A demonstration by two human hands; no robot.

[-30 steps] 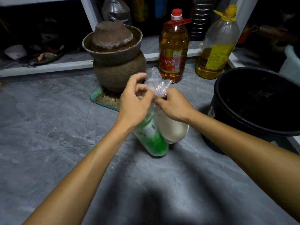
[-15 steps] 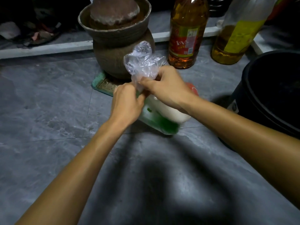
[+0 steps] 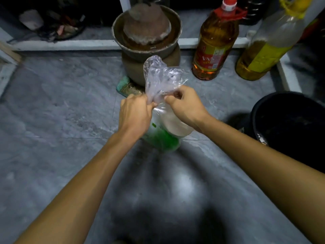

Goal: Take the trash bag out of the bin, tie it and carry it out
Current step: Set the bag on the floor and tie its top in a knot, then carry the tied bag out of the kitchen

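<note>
my left hand (image 3: pixel 134 114) and right hand (image 3: pixel 186 104) both pinching bag (image 3: pixel 162 80) neck, bin (image 3: pixel 288 124) close right, jar (image 3: pixel 146 41) just behind, grey floor (image 3: pixel 52 106) open left

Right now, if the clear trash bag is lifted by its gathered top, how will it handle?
The trash bag is thin, crinkled film, so it will likely sag. The green and white items bulge low, so weight probably hangs at the bottom. With the left hand and right hand pinching the neck, it could slip.
</note>
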